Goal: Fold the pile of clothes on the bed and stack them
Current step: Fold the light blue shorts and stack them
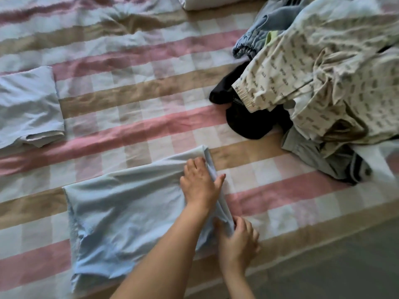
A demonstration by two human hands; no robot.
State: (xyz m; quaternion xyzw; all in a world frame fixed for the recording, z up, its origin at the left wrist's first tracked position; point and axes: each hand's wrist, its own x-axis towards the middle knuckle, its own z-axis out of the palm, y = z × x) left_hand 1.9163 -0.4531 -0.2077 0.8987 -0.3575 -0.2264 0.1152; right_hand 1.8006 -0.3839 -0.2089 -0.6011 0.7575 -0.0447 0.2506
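Note:
A light blue garment [129,214] lies spread flat on the checked bedsheet [133,117], near the bed's front edge. My left hand [199,184] holds its right-hand edge near the far corner, fingers on top and thumb on the outer side of the fold. Closer to me, my right hand [237,240] grips the same edge at the near corner with curled fingers. The pile of unfolded clothes [323,78] sits at the right: a cream printed garment on top, black items [252,121] and blue denim [259,33] beneath it.
A folded light blue garment [28,108] lies at the left edge of the bed. A white pillow or folded item [211,3] shows at the top. The bed's edge runs diagonally at the lower right, with grey floor [345,266] beyond it.

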